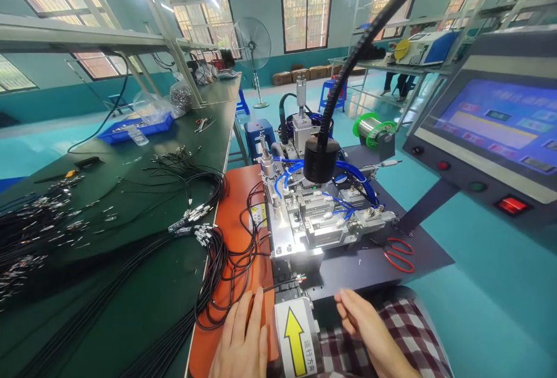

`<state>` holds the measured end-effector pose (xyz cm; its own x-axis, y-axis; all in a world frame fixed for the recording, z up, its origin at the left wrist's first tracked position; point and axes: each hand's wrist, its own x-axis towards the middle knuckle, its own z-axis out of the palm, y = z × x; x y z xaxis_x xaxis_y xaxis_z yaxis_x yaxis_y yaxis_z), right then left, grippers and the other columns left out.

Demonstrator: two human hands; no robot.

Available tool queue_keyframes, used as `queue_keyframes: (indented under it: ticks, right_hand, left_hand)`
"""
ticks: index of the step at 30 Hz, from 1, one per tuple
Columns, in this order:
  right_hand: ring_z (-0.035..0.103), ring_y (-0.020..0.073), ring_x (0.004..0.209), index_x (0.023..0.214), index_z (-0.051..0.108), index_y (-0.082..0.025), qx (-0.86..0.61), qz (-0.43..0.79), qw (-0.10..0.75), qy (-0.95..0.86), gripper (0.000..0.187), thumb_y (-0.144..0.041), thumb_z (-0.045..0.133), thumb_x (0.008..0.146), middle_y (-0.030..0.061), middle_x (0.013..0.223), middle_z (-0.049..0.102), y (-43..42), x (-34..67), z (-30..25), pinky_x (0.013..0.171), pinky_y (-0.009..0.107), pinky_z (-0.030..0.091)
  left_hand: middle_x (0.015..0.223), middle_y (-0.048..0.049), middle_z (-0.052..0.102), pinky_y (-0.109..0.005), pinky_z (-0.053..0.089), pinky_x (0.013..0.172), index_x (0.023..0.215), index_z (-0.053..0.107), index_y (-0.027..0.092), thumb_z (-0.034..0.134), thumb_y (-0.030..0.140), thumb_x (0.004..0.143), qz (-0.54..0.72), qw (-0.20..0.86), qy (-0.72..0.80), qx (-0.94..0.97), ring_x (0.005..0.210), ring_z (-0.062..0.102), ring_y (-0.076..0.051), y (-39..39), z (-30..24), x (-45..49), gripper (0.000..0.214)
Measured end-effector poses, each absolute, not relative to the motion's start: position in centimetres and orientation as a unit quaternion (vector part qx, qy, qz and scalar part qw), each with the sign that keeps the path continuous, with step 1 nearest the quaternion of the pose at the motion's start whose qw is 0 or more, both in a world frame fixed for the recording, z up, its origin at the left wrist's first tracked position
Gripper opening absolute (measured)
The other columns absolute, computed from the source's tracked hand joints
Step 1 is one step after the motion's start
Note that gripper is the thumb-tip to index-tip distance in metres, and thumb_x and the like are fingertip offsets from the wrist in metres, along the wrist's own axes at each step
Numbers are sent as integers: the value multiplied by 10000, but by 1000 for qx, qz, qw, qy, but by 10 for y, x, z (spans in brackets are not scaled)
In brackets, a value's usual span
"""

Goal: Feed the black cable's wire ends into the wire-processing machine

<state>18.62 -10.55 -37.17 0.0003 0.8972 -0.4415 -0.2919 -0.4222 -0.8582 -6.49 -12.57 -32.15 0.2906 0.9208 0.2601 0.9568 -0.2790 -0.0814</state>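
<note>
Left grip (241,331) and right grip (363,323) either side of the arrow-marked block (293,331), cable end (300,278) ahead.
Black cable (281,283) is best kept straight and level across the dark track (288,295), coloured wires unbent, both grips clear of the machine (324,221). Cable end lies just ahead and right of the left fingertips (258,298), and ahead and left of the right grip. Left grip: palm down on the orange surface (243,179), fingers extended, slightly parted; any hold on the cable cannot be told. Right grip: loosely half-curled, nothing visible in it.
</note>
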Motion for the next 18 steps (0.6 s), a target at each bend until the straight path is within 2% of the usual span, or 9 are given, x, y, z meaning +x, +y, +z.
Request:
queue_keyframes:
  ticks: [9,12,16,18]
  right_hand:
    - [308,37,375,647,582,-171,-564,647,450,-248,602,-770,621,608,-50,529,472,-118,176,-395,416,201,176]
    - [313,45,376,635,574,-174,-561,656,443,-240,603,-774,628,593,-43,527,478,-121,175,-403,404,201,164]
    - [292,34,381,643,580,-165,-559,660,439,-246,623,-782,634,579,-50,527,461,-127,180,-407,425,193,163]
    - [302,38,397,642,588,-168,-550,670,431,-249,593,-754,659,588,-54,534,451,-129,184,-406,431,190,188]
  left_hand:
    - [1371,-60,529,-327,576,834,1502,31,262,422,231,920,-91,114,-598,-788,1189,546,-232,-125,-337,-67,702]
    - [1366,-79,531,-352,567,845,1501,123,244,419,219,905,-116,92,-598,-787,1203,531,-252,-113,-334,-68,665]
    - [1354,-95,542,-401,496,970,1447,330,215,382,177,880,-159,-10,-573,-804,1237,499,-250,-73,-316,-72,571]
    - [1370,-116,524,-437,452,1019,1415,387,176,348,146,876,-160,-23,-567,-808,1257,479,-246,-53,-309,-73,542]
